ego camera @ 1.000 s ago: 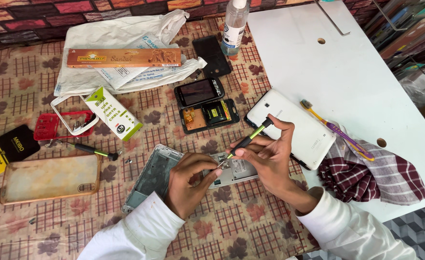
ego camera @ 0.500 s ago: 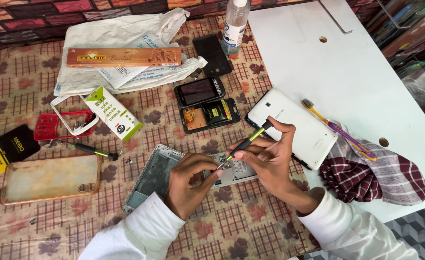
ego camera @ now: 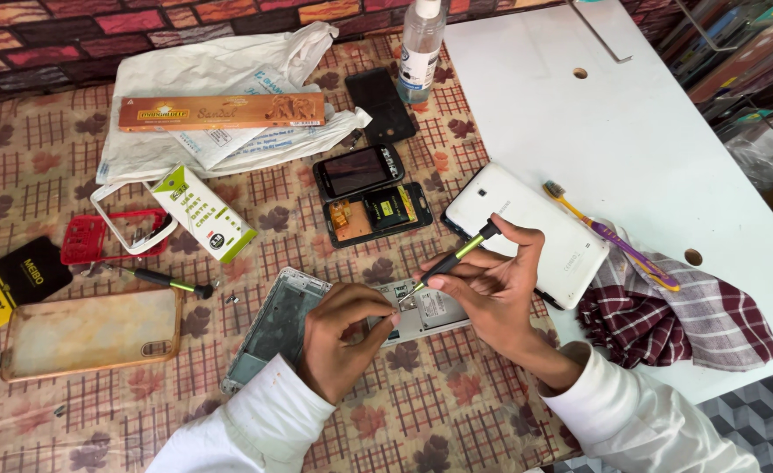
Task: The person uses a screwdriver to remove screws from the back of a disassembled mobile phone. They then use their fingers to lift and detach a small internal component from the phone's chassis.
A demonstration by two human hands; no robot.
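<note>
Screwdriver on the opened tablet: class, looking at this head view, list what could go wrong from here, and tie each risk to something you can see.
1. The right hand holds the screwdriver at a slant over the opened tablet's circuit board; a slip could scratch the board or jab the left hand steadying it.
2. Small loose screws lie on the patterned tablecloth, where they could easily get lost.
3. The white tablet back cover sits close to the right hand; a nudge might shift it.
</note>
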